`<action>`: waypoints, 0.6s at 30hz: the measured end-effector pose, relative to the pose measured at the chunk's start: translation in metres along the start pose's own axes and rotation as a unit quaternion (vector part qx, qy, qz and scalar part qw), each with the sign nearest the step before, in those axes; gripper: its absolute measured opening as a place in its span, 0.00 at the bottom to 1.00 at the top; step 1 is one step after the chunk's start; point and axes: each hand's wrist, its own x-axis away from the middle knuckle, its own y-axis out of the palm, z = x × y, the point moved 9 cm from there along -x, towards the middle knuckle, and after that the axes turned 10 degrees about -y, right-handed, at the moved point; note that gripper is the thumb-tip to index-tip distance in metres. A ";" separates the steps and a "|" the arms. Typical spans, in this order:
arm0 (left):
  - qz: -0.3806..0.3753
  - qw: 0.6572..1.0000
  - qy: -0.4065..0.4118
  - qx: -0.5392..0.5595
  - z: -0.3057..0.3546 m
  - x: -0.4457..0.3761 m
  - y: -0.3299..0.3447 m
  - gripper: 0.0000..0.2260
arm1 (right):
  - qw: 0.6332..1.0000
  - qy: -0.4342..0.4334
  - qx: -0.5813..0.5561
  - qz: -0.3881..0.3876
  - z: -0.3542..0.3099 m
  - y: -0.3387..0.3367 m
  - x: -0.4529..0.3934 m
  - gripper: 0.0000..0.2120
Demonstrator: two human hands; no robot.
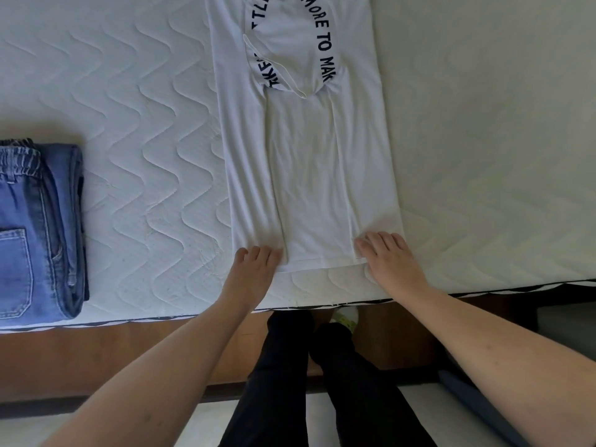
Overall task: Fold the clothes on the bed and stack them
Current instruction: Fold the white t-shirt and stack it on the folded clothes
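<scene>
quilted white mattress point(145, 124), white printed t-shirt point(306, 162) lying flat, folded jeans point(38, 230) at left edge

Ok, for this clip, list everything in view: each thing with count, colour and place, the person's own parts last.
T-shirt: one, white with dark lettering, sides folded in, lying lengthwise mid-bed.
Jeans: a folded blue stack, exact count unclear, at the bed's left edge.
Mattress: one, white, quilted in waves, under everything.
Floor: brown wood, below the bed edge.
Left hand: on the shirt's near left corner.
Right hand: on the shirt's near right corner.
Legs: two, in black trousers, at the bed edge.
</scene>
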 end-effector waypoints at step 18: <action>-0.047 0.981 -0.149 0.115 0.000 -0.014 -0.007 0.17 | 0.998 0.061 -0.011 0.006 -0.002 -0.002 -0.013 0.09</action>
